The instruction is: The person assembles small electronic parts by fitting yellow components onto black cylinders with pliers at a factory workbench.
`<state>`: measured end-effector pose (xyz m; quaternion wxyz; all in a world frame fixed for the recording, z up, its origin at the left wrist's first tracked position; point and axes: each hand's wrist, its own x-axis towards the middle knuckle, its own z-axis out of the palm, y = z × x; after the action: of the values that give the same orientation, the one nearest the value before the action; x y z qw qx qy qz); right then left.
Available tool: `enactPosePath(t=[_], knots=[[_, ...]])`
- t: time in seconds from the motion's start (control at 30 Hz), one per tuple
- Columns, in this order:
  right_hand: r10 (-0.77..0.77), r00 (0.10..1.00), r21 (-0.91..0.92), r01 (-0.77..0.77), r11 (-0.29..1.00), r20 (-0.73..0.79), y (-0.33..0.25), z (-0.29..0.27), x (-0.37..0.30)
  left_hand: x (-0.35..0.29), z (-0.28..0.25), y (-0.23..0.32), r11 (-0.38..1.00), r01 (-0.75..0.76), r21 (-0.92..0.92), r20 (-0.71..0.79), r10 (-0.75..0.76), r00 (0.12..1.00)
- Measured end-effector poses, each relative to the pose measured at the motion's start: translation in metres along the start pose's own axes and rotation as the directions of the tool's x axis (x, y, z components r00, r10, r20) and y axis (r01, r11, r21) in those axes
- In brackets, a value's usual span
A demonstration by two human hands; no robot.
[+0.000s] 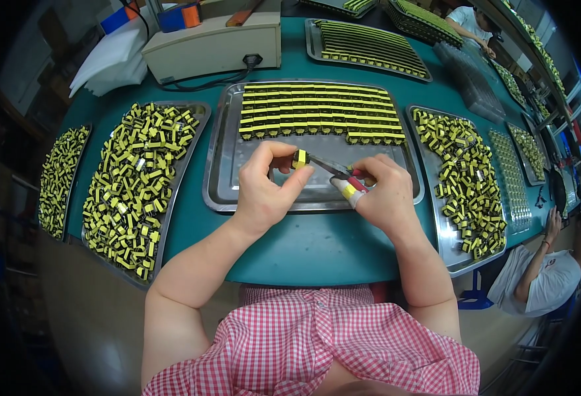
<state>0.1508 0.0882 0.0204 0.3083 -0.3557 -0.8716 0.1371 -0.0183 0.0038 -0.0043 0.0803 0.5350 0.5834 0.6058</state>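
Note:
My left hand (269, 185) pinches a small yellow-and-black transformer (300, 158) between thumb and fingers. My right hand (384, 191) is wrapped round a pair of pliers (348, 186) with red handles, part of them pale and yellow. The slim jaws of the pliers reach left to the transformer's side; whether they grip one of its pins is too small to tell. Both hands are over the front part of a metal tray (221, 158). Neat rows of similar transformers (317, 112) fill the tray's far part, the front row stepping back on the left.
Trays heaped with loose transformers stand on the left (132, 191) and right (462, 178). Behind are another tray of rows (369, 49) and a beige box-shaped device (214, 46) with a black cable. White foam sheets (112, 63) lie beside it. Other people sit at the right.

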Motion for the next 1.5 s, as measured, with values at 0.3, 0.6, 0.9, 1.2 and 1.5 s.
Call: enactPosePath(t=[0.3,0.6,0.9,1.2,1.5], knots=[[0.019,1.0,0.057,-0.02,0.998,0.015,0.003,0.01,0.002,0.003,0.002,-0.001,0.974,0.16,-0.162,0.026,-0.158,0.987],[-0.093,0.993,0.023,0.095,0.995,-0.071,0.001,0.014,0.0,0.003,0.0,-0.005,0.952,0.209,-0.224,0.031,-0.208,0.978],[-0.109,0.992,0.023,0.11,0.994,-0.059,-0.001,0.016,-0.001,0.002,0.001,-0.005,0.944,0.212,-0.252,0.012,-0.216,0.976],[-0.064,0.998,0.036,0.064,0.997,-0.014,-0.002,0.015,-0.003,0.0,0.003,-0.003,0.956,0.192,-0.221,0.005,-0.196,0.981],[-0.041,0.999,0.152,0.041,0.988,-0.003,-0.004,0.021,-0.003,0.001,0.003,0.0,0.837,0.35,-0.421,0.072,-0.354,0.932]])
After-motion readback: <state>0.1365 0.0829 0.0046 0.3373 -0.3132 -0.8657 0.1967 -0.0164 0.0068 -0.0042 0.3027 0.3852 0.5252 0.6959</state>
